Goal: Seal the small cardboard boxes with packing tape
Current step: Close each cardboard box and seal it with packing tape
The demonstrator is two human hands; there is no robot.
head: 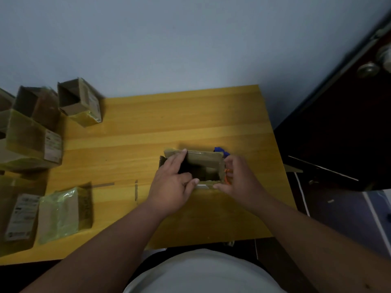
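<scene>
Both hands flank one small open brown cardboard box point(203, 166) at centre-right of the yellow wooden worktop point(131, 132). Left hand point(172, 182) grips its left wall, fingers curled over the rim; right hand point(239, 178) pinches its near-right corner. Six other taped cardboard boxes point(63, 212) crowd the frame's left.
</scene>
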